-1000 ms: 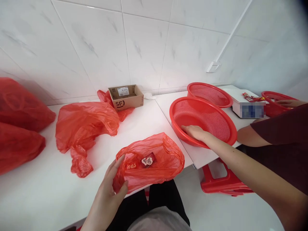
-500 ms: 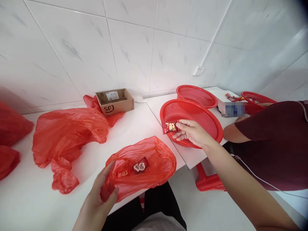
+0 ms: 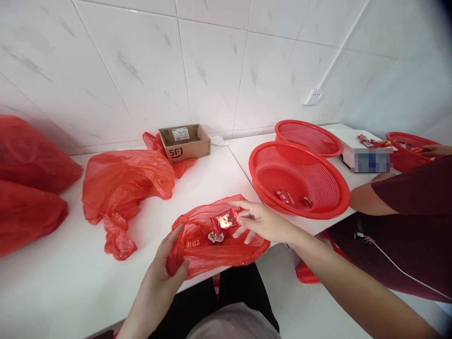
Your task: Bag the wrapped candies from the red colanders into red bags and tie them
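A red plastic bag (image 3: 243,254) lies with its mouth spread at the table's front edge. Inside it are a small red packet (image 3: 193,242) and a dark red one with white lettering (image 3: 216,237). My left hand (image 3: 160,268) is at the bag's left rim, thumb and fingers apart. Over the bag's mouth, my right hand (image 3: 259,221) has its fingers spread. A shiny red snack packet (image 3: 225,220) with a pale picture is at those fingertips, tilted above the dark packet; it appears loose from the grip.
Right of the bag stands a red mesh basket (image 3: 259,183) with a few packets inside, and another basket (image 3: 337,148) behind it. A cardboard box (image 3: 192,151), crumpled red bags (image 3: 127,174) and full red bags (image 3: 31,160) are leftward. A person in a maroon top (image 3: 406,235) sits at right.
My right hand has moved left and down from the basket to the bag, carrying the snack packet, and its fingers have spread. My left hand stays by the bag. The view has turned left.
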A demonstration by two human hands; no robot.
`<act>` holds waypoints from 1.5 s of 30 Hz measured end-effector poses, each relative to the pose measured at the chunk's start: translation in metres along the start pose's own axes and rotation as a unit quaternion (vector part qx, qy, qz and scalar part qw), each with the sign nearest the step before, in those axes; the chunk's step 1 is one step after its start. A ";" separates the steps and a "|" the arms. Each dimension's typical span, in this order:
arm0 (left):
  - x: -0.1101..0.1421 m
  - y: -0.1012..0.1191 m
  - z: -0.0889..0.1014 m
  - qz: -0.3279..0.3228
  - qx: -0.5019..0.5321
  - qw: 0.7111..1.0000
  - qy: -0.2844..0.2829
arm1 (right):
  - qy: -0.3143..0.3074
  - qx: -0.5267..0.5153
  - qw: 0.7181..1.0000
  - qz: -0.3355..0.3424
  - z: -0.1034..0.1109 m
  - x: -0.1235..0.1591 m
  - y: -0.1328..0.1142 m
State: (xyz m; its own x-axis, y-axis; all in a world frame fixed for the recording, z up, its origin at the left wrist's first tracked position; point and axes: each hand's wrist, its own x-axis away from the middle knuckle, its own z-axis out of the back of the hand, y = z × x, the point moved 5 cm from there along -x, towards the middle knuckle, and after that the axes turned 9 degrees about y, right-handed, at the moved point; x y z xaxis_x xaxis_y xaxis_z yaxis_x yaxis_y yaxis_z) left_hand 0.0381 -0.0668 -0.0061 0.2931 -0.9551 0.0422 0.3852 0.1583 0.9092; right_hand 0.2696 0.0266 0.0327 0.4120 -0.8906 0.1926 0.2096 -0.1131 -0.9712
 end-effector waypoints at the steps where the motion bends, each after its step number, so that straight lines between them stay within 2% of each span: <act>1: 0.001 0.003 0.000 0.001 0.000 1.000 0.004 | 0.006 0.029 1.000 -0.005 0.001 0.000 0.001; 4: 0.004 0.005 0.000 0.006 0.004 1.000 0.005 | 0.051 0.109 0.992 0.034 0.027 -0.003 -0.011; 6: 0.004 0.002 0.000 0.006 0.007 1.000 0.005 | 0.121 0.161 0.977 0.076 0.061 -0.006 -0.021; 8: 0.003 -0.004 0.000 0.003 0.008 1.000 0.001 | 0.199 0.262 0.941 0.078 0.100 -0.011 -0.021; 9: 0.002 -0.007 0.000 0.000 0.007 1.000 -0.001 | 0.220 0.333 0.915 0.054 0.118 -0.014 -0.015; 11: 0.000 -0.013 0.000 0.000 0.001 1.000 -0.010 | 0.203 0.465 0.861 -0.029 0.145 -0.020 0.008; 13: -0.001 -0.015 -0.001 0.003 -0.010 1.000 -0.017 | 0.163 0.514 0.837 -0.097 0.160 -0.025 0.033; 14: -0.001 -0.014 -0.001 0.003 -0.014 1.000 -0.016 | 0.152 0.516 0.835 -0.117 0.163 -0.027 0.043; 17: 0.001 -0.007 -0.001 0.009 -0.007 1.000 -0.005 | 0.163 0.503 0.837 -0.141 0.166 -0.033 0.059; 20: 0.003 -0.004 -0.002 0.026 0.013 1.000 0.010 | 0.180 0.489 0.839 -0.156 0.169 -0.037 0.058; 25: -0.001 -0.017 0.000 0.023 0.030 0.999 0.022 | 0.196 0.455 0.851 -0.177 0.185 -0.037 0.053; 29: -0.007 -0.032 0.001 0.011 0.019 1.000 0.000 | 0.170 0.408 0.872 -0.211 0.185 -0.034 0.063; 32: -0.009 -0.037 0.002 0.003 0.012 1.000 -0.005 | 0.168 0.352 0.898 -0.202 0.180 -0.034 0.061; 37: -0.007 -0.036 0.002 0.000 0.016 1.000 -0.014 | 0.202 0.209 0.953 -0.086 0.176 -0.032 0.025; 40: -0.006 -0.033 0.001 -0.003 0.024 1.000 -0.010 | 0.203 0.032 0.979 -0.017 0.164 -0.027 0.002; 43: -0.007 -0.031 0.000 0.002 0.023 1.000 -0.005 | 0.155 -0.178 0.972 0.001 0.138 -0.022 -0.009; 45: -0.008 -0.031 -0.001 0.008 0.015 1.000 -0.012 | 0.118 -0.252 0.961 -0.002 0.117 -0.019 -0.014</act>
State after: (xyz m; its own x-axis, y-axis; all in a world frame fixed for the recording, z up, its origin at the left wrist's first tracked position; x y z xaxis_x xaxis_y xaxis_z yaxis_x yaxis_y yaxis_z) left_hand 0.0247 -0.0637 -0.0348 0.2776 -0.9584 0.0661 0.3542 0.1661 0.9203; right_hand 0.3629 0.0965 0.0591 0.1866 -0.9583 0.2164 -0.2697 -0.2617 -0.9267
